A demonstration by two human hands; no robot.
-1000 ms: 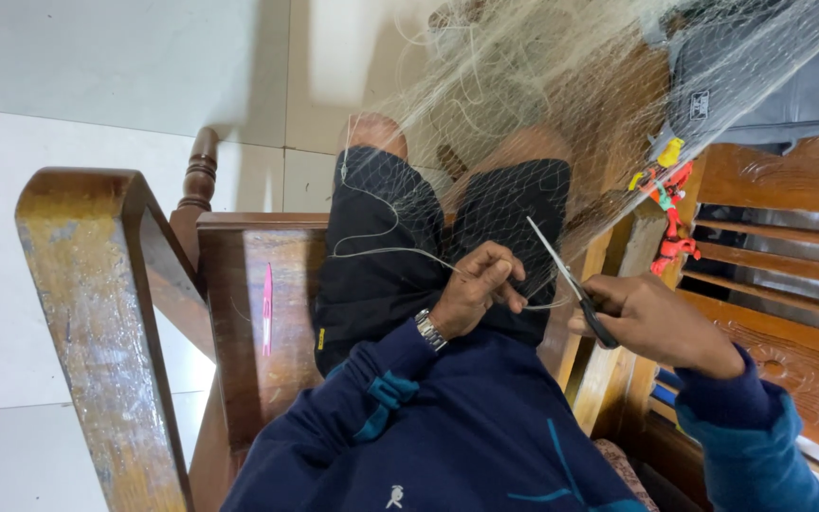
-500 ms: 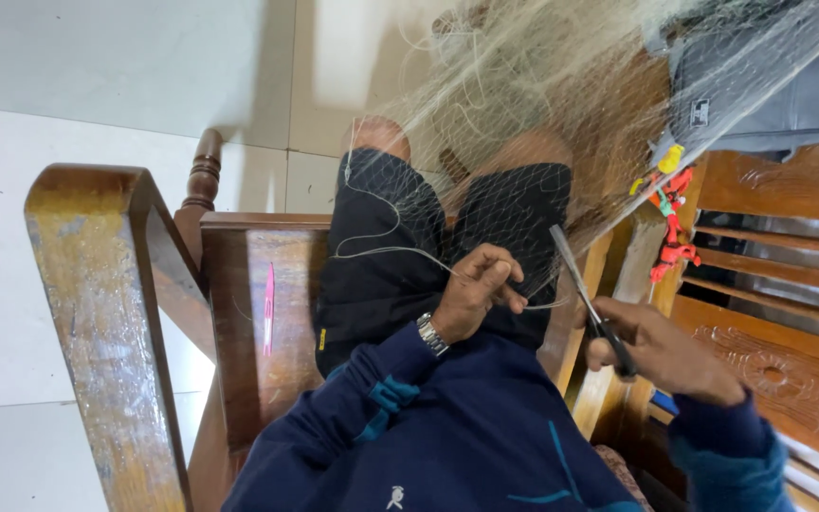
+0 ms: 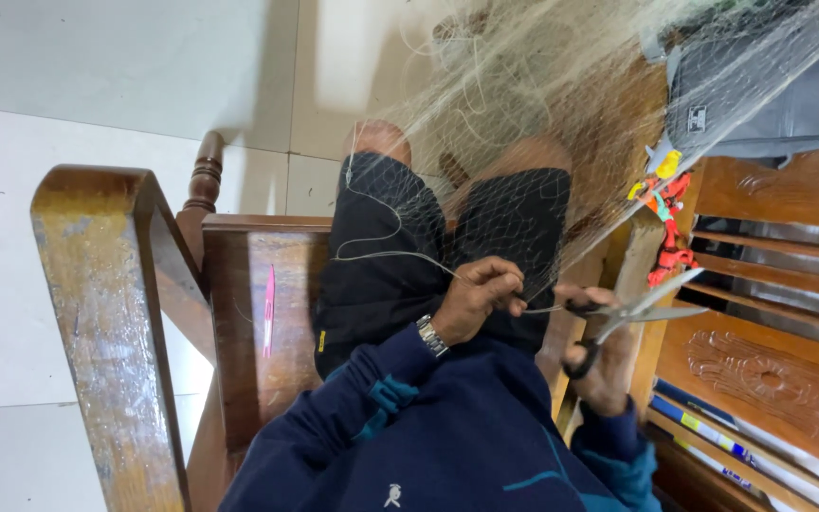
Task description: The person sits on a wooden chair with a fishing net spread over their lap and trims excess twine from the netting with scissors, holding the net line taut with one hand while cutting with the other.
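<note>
Over the lap, left hand [image 3: 478, 296] pinches fishing net [image 3: 523, 142] strands, fingers closed | right hand [image 3: 599, 356] grips scissors [image 3: 632, 311], blades parted, just right of it | net drapes far across both knees | pink pen [image 3: 268, 308] lies left on wooden bench [image 3: 239, 313] | grey bag [image 3: 770, 85] far right.

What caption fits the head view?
Left hand pinches fishing net line; right hand holds open scissors.

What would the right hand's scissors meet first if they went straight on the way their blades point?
The scissors in the right hand point up-right toward the fishing net and the red clips; probably the net first, though depth is unclear.
</note>
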